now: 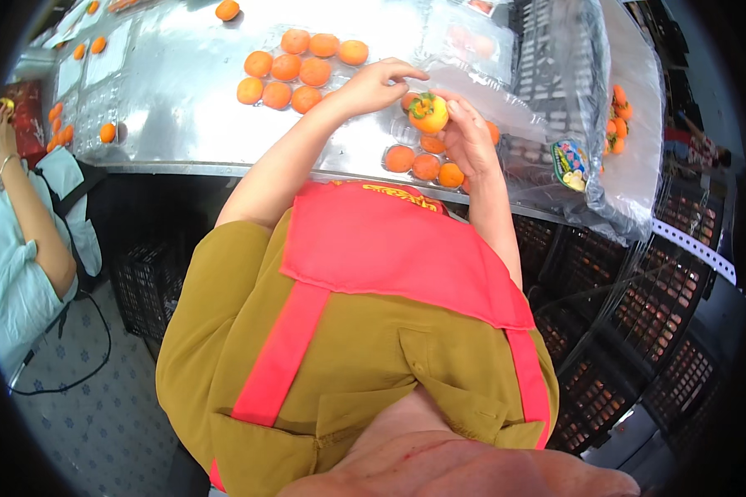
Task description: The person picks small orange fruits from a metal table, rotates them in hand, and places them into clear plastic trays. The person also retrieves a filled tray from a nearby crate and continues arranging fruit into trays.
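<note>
My right hand [471, 132] holds a yellow-orange persimmon [432, 113] with its green calyx turned up. Beside it, my left hand [378, 87] has nothing in it, its fingers stretched out apart just left of that fruit. Below the held fruit, a clear plastic tray [404, 132] with moulded cups lies near the table edge. Several orange persimmons [426, 166] sit in its cups, and a cup at its left shows bare. My right hand hides part of this tray. Farther left, more persimmons [286, 67] rest in rows in clear cups, partly behind my left forearm.
A crate [538, 74] lined with clear plastic film [631, 74] stands on the right, bearing a colourful label [570, 164]. A single persimmon [227, 10] lies on the metal table [180, 93]. At left is another person [25, 248]. Black crates [653, 304] are stacked below right.
</note>
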The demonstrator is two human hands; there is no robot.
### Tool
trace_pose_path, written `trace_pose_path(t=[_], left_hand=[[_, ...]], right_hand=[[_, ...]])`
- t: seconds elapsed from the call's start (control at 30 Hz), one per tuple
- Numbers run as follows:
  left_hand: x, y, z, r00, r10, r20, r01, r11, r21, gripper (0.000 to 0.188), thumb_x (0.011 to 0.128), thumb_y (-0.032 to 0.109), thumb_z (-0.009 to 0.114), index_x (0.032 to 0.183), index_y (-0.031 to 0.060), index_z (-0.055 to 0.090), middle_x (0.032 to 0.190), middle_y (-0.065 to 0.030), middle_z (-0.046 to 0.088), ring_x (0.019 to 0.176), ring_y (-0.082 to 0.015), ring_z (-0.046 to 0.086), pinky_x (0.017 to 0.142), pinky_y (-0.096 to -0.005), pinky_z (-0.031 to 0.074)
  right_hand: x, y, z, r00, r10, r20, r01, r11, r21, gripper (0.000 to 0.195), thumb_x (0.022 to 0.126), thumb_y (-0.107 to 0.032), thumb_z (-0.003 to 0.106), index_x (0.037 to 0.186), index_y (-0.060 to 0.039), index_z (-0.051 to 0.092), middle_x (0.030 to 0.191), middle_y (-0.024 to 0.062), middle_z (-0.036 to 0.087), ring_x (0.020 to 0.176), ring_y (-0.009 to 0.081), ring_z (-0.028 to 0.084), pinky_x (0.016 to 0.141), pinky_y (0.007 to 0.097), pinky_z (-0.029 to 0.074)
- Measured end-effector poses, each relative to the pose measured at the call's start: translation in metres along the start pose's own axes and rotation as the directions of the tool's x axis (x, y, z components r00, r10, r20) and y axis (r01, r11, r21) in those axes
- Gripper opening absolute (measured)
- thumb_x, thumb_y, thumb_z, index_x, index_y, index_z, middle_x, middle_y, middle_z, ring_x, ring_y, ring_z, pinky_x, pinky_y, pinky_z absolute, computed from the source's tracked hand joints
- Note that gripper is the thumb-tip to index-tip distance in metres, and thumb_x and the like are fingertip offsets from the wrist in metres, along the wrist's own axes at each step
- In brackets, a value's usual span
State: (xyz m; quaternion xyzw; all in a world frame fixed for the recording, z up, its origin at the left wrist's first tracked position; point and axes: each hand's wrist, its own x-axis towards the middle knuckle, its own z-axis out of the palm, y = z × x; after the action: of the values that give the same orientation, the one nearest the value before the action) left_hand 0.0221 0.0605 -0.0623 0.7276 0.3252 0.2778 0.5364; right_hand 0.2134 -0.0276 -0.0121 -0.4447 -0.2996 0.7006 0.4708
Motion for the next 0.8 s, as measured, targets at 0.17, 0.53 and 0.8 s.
trace_pose_path(t=[0.17,0.53,0.8], left_hand=[[-0.017,0.017,-0.013,0.998,-0.059,0.03,0.06,0.998,-0.032,0.033,0.084,0.004,0.054,0.117,0.0045,0.061,0.124,-0.0101,0.054,0.115,-0.0192,0.053,0.094,-0.0332,0.046],[-0.062,0.077,-0.009,0.994,-0.023,-0.104,-0.004,0.968,-0.251,0.062,0.076,0.009,0.074,0.131,0.0041,0.047,0.129,-0.0083,0.05,0.111,-0.0173,0.054,0.091,-0.0328,0.048],[-0.076,0.057,0.001,0.985,-0.171,-0.024,0.086,0.607,-0.79,0.051,0.088,0.023,0.062,0.133,0.0052,0.043,0.122,-0.009,0.053,0.108,-0.0185,0.056,0.088,-0.0337,0.05]], right_hand=[[0.004,-0.008,0.006,0.998,0.013,0.054,-0.019,0.993,0.115,0.038,0.096,-0.027,0.05,0.121,0.0024,0.053,0.11,0.0126,0.062,0.098,0.0202,0.063,0.077,0.0341,0.055],[0.01,-0.009,0.026,0.993,0.103,0.057,-0.1,0.994,-0.043,0.038,0.095,-0.036,0.051,0.106,-0.0002,0.058,0.09,0.0132,0.067,0.074,0.0207,0.068,0.061,0.0292,0.055],[0.008,-0.012,0.023,0.999,0.039,0.029,-0.027,0.945,-0.326,0.037,0.094,-0.037,0.054,0.088,-0.0011,0.063,0.081,0.0111,0.068,0.067,0.0176,0.066,0.059,0.0261,0.052]])
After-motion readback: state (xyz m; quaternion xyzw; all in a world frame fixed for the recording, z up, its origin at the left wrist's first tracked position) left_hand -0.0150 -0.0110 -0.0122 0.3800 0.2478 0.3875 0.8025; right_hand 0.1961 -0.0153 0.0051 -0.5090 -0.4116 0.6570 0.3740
